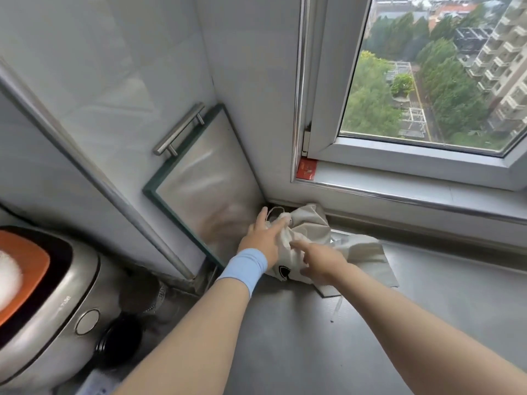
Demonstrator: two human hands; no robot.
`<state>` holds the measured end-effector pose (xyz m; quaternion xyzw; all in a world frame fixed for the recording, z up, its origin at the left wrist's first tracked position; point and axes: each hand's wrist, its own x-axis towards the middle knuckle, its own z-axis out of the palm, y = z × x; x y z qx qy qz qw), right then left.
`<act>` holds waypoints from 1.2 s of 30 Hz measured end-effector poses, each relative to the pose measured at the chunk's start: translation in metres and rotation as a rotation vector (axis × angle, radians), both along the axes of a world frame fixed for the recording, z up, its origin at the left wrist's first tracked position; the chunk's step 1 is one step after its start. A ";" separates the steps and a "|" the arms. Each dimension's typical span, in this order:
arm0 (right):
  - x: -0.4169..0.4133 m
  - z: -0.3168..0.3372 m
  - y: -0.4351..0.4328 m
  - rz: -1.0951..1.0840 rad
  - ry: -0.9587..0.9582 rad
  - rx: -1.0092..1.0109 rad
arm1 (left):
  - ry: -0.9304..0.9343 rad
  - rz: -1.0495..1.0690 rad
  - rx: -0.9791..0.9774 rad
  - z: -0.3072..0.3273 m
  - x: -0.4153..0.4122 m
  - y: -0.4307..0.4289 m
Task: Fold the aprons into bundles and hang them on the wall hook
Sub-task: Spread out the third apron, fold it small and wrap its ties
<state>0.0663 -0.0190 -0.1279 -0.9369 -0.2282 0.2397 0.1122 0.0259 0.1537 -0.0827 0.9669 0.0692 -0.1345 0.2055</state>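
The person is reaching both hands into the counter corner, and the step in hand is probably the gathering of 1 crumpled beige apron, with folding not yet begun. The left hand, wearing a blue wristband, is lying on the cloth with its fingers stretched out straight. The right hand is touching the fabric with a straight index finger while its other fingers are curling underneath; whether they are pinching cloth cannot be told. The apron is lying heaped under and just beyond both sets of fingertips, its loose tail spreading right of the right fingers across the grey counter, and 1 tie string is trailing nearer than them. The next move is likely calling for a firm 2-handed grip, lifting the cloth clear and spreading it flat; no hook is showing. A black emblem near the right fingers is unreadable, and a red sticker well beyond the fingertips is bearing marks too small to read.
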 end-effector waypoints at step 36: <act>-0.033 0.187 -0.146 -0.350 0.083 0.470 | -0.061 0.006 -0.040 0.175 -0.045 -0.123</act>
